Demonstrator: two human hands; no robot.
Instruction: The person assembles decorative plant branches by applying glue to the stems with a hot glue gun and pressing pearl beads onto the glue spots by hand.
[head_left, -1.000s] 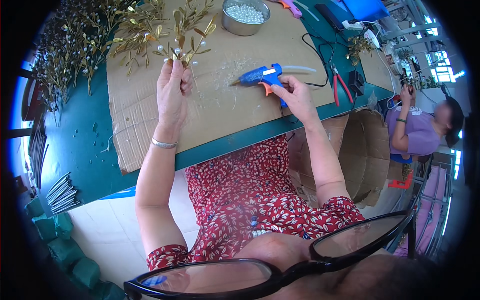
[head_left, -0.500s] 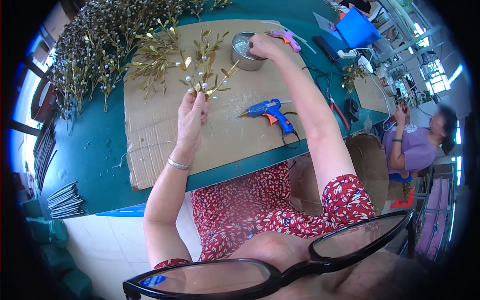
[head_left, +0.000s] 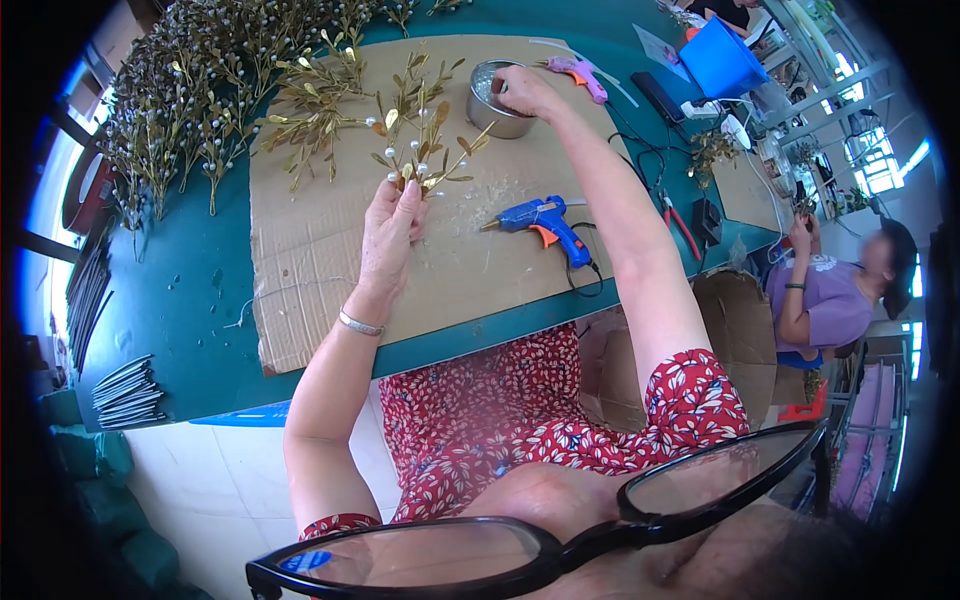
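Sprig (head_left: 424, 151) pinched in the left hand (head_left: 389, 234) over the cardboard (head_left: 440, 285)! Right hand (head_left: 525, 91) reaches into the tin (head_left: 497, 123), can't tell whether it's gripping; glue gun (head_left: 546, 217) lies nearer the body.

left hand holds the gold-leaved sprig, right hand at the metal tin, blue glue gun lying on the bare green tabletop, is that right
Not the bare green tabletop: the head view shows the blue glue gun on the brown cardboard sheet. The left hand holds the gold-leaved sprig, the right hand is at the metal tin.
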